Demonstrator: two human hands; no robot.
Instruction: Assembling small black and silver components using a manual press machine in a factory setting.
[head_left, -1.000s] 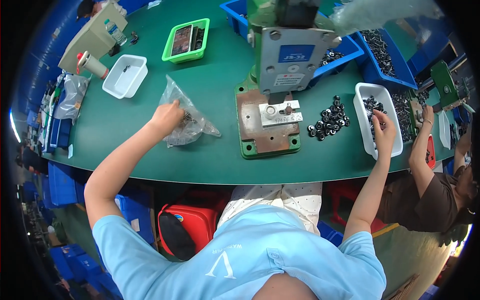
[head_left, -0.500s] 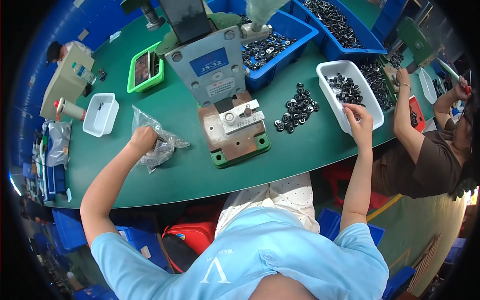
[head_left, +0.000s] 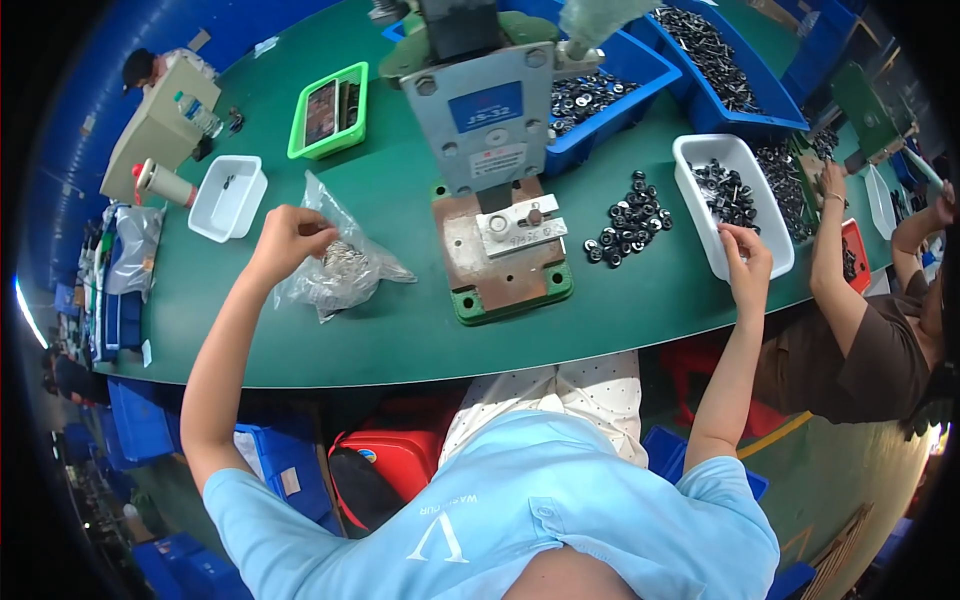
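Note:
My left hand (head_left: 293, 240) is raised over a clear plastic bag (head_left: 375, 272) full of small silvery metal pieces (head_left: 345, 262). Its thumb and fingertips are pinched together; whatever lies between them is too small to name. At the near rim of a white tray (head_left: 778, 215), my right hand (head_left: 748, 262) also closes thumb against fingers, and its contents cannot be made out. Black studded parts (head_left: 725, 195) lie in that tray. Between my hands stands a press (head_left: 490, 110), with a metal block (head_left: 522, 228) fixed on its base plate (head_left: 462, 250).
Round black-and-silver caps (head_left: 630, 222) lie heaped right of the press. Behind are blue bins (head_left: 640, 95) of parts and a green tray (head_left: 363, 100). A small white tray (head_left: 258, 190) stands at left. Close on the right, a co-worker's arm (head_left: 832, 250) reaches over the table.
My left hand has lifted out of the bag, exposing the metal pieces inside. My right hand has drawn back slightly to the tray's near rim. The whole view has shifted.

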